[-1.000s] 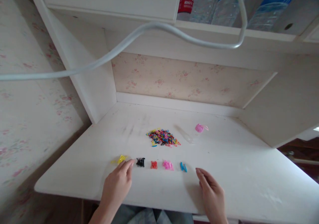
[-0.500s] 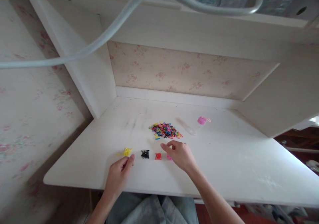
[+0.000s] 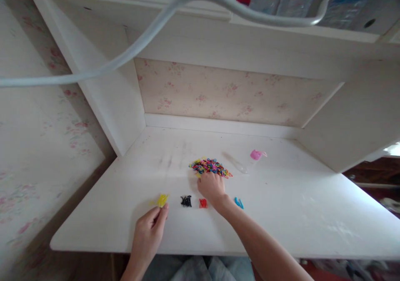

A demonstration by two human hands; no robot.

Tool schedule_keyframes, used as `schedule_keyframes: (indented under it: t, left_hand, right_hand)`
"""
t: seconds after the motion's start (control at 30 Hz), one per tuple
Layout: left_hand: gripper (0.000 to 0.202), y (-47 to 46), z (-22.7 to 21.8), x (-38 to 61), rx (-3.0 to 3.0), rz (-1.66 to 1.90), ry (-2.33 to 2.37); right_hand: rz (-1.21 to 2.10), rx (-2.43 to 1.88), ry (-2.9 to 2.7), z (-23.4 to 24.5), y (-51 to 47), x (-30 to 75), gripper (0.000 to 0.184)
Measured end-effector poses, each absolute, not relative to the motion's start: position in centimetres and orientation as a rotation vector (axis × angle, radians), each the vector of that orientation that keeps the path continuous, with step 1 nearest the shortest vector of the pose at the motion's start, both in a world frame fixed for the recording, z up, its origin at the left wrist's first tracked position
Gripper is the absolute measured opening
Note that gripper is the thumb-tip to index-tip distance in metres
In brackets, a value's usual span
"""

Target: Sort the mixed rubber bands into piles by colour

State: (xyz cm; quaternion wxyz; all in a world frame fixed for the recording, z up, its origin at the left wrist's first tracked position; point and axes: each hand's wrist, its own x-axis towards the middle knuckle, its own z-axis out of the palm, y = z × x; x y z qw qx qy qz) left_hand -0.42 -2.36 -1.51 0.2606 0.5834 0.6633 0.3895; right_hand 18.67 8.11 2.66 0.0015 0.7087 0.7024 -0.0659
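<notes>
Small coloured bands (image 3: 204, 163) lie heaped on the tabletop (image 3: 103, 214), the right hand (image 3: 212, 187) at the heap's near edge, apparently picking; its fingertips are hidden, so I cannot tell its grip. The left hand (image 3: 150, 226) curls beside the yellow cluster (image 3: 163, 200), its hold unclear. Drawing out one band calls for a fine pinch that leaves the rest lying.

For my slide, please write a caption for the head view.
Right hand at the mixed rubber bands, left hand by the yellow bands.

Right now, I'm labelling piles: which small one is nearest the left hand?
The yellow pile, at the left hand; the black pile, red pile and blue pile lie farther right.
</notes>
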Motion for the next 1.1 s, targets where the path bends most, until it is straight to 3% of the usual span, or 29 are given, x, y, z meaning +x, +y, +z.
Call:
schedule_keyframes:
  t: [0.43,0.7,1.1]
  left_hand:
    - [0.043,-2.3,-2.0,-0.6,1.537,1.057,1.799]
    - [0.044,-2.3,-1.8,-0.5,1.361,1.049,1.775]
    - [0.044,-2.5,-1.6,-0.3,1.279,1.045,1.798]
  right_hand:
    - [-0.169,2.301,2.157,2.7,5.0,24.7,0.035]
    - [-0.247,2.741,2.007,0.7,0.3,32.9,0.039]
    - [-0.36,2.672,2.0,-1.2,-2.2,34.2,0.041]
